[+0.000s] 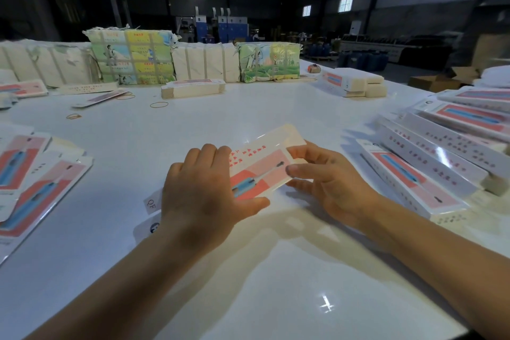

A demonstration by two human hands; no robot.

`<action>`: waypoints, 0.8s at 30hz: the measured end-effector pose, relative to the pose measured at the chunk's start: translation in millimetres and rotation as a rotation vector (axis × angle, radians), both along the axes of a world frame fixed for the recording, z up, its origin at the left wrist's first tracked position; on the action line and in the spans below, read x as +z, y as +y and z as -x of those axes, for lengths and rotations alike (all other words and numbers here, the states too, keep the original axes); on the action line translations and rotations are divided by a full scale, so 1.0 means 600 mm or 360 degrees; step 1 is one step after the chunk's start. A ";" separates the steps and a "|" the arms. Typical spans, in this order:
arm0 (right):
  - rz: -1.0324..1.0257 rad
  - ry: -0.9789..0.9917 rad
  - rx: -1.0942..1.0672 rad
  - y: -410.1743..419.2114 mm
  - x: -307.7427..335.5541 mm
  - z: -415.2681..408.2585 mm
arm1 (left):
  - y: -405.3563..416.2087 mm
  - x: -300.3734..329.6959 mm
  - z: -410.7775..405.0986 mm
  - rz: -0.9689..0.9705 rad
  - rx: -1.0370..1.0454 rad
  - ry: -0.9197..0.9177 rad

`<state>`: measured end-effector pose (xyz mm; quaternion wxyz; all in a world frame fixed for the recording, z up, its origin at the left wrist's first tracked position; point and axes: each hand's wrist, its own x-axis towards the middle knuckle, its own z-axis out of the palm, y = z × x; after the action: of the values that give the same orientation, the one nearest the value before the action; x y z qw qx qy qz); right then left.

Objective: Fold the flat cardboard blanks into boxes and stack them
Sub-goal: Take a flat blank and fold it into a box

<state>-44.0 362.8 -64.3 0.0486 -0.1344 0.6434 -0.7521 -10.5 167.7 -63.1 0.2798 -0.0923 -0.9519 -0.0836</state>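
A long cardboard blank (262, 163), printed pink and red with a blue toothbrush picture and red characters, lies slanted on the white table (248, 270) in front of me. My left hand (204, 190) covers its near left end, thumb curled under the edge and fingers over the top. My right hand (328, 176) pinches its right side, thumb and fingers at the edge. White end flaps stick out below my left wrist. Folded boxes (430, 163) lie stacked at the right. Flat blanks (36, 182) are spread at the left.
Bundled packs of printed card (132, 58) line the table's far side. A pile of flat blanks (193, 88) and more boxes (353, 83) sit beyond the middle. Rubber bands (159, 104) lie scattered. An open brown carton (441, 80) stands off the table at the right.
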 end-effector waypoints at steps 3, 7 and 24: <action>-0.0261 0.0233 0.0032 0.008 -0.001 0.001 | -0.007 0.003 0.002 -0.0005 -0.0051 -0.0050; -0.0437 0.0476 0.0027 0.010 0.000 -0.002 | -0.014 0.011 0.005 -0.0078 -0.0080 -0.0080; -0.0540 0.0648 -0.0997 0.011 -0.005 -0.004 | -0.027 0.001 0.010 -0.0300 0.0053 -0.0330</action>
<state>-41.7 369.3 -67.1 -0.2896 -0.0682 0.7646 -0.5717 -16.5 151.5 -62.7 0.1889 -0.0406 -0.9651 -0.1770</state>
